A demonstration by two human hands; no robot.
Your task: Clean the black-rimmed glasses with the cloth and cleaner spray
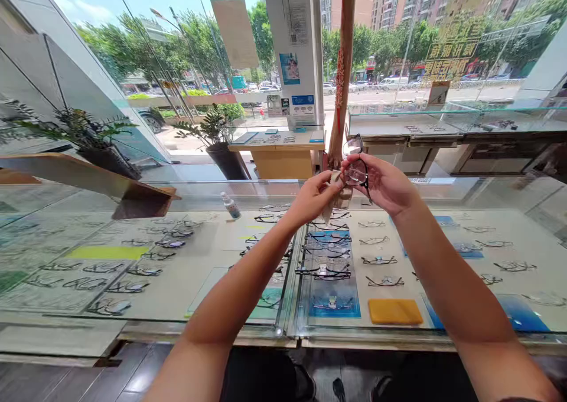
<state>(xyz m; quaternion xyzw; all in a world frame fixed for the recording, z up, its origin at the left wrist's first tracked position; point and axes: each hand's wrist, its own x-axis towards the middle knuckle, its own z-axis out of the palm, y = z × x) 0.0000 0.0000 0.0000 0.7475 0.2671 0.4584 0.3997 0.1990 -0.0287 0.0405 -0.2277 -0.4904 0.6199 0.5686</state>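
Black-framed eyeglasses with clear rounded lenses (357, 172) are raised above the far side of a glass-topped display counter (204, 336), right of the middle of my view. Working across from the left, I see a lime-yellow flat strip (108, 252) lying among dark eyeglass frames. Farther right, towards the counter's far edge, is a small white-capped bottle (231, 206). Next comes the bare left hand (315, 196), thumb and fingers pinching a crumpled beige cloth (328, 211) at the eyeglasses' left side; I cannot tell whether the cloth touches a lens. Beyond it, a brown wooden post (346, 65) stands nearly upright. On its right, the bare right hand (390, 183) grasps the eyeglasses by the frame, 1 lens above the other. Near me, left of the right forearm, I see a mustard-yellow rectangular pad (395, 311) lying flat, with 4 frames in a column beyond it.
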